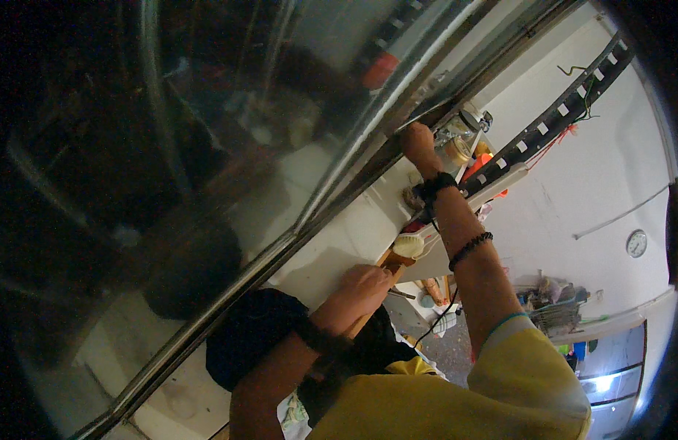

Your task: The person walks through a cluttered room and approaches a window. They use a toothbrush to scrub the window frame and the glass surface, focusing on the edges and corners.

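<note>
1. Landmark: a large clear glass panel in a silver metal frame (293,236), slanting from lower left to upper right in the head view.
2. Right hand (420,143): at the frame's upper stretch, fingers curled in against its dark edge. Whether they grip the metal or a small item is hidden; I cannot tell.
3. Left hand (362,290): on the person's side of the frame, lower down, fingers bent beside a narrow orange-brown wooden strip (395,265). Its grip cannot be confirmed. The placement is judged to steady the body while the right arm is extended.
4. Just beyond the right wrist from the frame: a clear glass jar with a gold-coloured lid (458,150), apparently stored within arm's reach.
5. Right of the frame, near the wooden strip: a rounded cream object (409,246), kind uncertain.
6. Edges: the frame bounds movement on the left; the wooden strip borders the smooth white surface (343,238) beside it.
7. Room: that surface spreads between the hands along the frame. Clearance is judged tighter at the right hand, with the jar close by.
</note>
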{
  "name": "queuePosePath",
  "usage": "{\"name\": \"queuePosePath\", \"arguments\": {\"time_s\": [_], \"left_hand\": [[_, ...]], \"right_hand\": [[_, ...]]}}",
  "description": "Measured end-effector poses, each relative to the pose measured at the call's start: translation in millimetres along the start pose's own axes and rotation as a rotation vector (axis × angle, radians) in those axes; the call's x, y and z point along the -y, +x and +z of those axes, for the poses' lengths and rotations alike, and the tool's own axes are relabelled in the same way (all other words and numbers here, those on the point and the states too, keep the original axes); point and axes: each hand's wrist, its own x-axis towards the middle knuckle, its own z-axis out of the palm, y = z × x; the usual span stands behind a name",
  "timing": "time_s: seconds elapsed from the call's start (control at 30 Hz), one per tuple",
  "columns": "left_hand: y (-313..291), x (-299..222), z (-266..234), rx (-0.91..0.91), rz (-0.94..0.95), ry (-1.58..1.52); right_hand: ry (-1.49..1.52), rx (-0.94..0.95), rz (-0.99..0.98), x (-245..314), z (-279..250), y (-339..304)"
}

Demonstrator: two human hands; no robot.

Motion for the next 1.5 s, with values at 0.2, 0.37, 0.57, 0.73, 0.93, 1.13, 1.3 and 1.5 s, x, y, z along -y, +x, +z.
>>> {"name": "queuePosePath", "arguments": {"time_s": [0.2, 0.37, 0.57, 0.73, 0.93, 1.13, 1.3, 1.5], "left_hand": [[-5, 2, -4, 0.103, -0.095, 0.062], [3, -5, -6, 0.191, -0.105, 0.144], [2, -7, -6, 0.072, -0.021, 0.119], [-6, 2, -7, 0.079, 0.030, 0.110], [0, -8, -9, 0.055, 0.005, 0.087], [0, -8, -17, 0.161, -0.100, 0.126], [5, -11, -16, 0.194, -0.050, 0.158], [2, -5, -11, 0.163, -0.009, 0.198]], "right_hand": [[-0.198, 0.237, -0.272, 27, -23, 3], [-0.045, 0.113, 0.004, 11, -35, 12], [0.064, 0.005, 0.173, 4, -7, 14], [0.016, 0.169, 0.088, 10, 2, 21], [0.082, 0.088, -0.253, -3, 27, 3], [0.028, 0.129, -0.257, 32, -27, -30], [0.093, -0.112, -0.049, 11, -29, -38], [0.293, -0.036, -0.101, 42, -22, -58]]}}
